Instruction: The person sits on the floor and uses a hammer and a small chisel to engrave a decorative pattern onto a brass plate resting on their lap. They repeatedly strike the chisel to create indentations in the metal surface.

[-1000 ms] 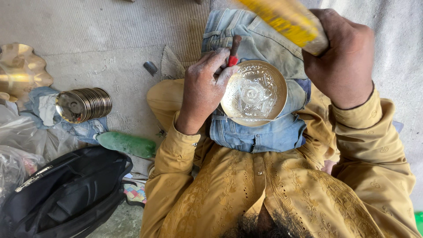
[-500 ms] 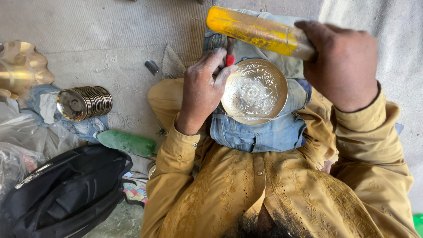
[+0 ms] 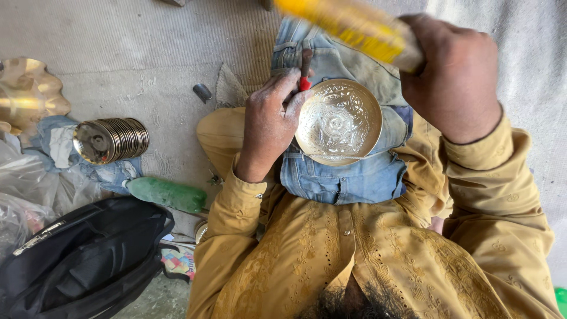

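Observation:
A round brass plate (image 3: 338,122) with an engraved flower pattern lies on folded denim cloth (image 3: 348,177) over my lap. My left hand (image 3: 269,124) presses on the plate's left rim and pinches a small chisel (image 3: 305,70) with a red band, its tip at the plate's upper left edge. My right hand (image 3: 455,77) is raised at the upper right, gripping a yellow-handled mallet (image 3: 348,26) that is blurred by motion and points up-left above the chisel.
On the concrete floor to the left lie a stack of brass plates (image 3: 112,140) on its side, a scalloped brass tray (image 3: 26,94), a green plastic bottle (image 3: 168,195), a black bag (image 3: 82,260), crumpled plastic sheeting (image 3: 23,195) and a small dark tool (image 3: 202,93).
The mallet swung down towards the chisel half a second ago and is now lifted and tilted up again. My left hand, the chisel and the plate stay in place.

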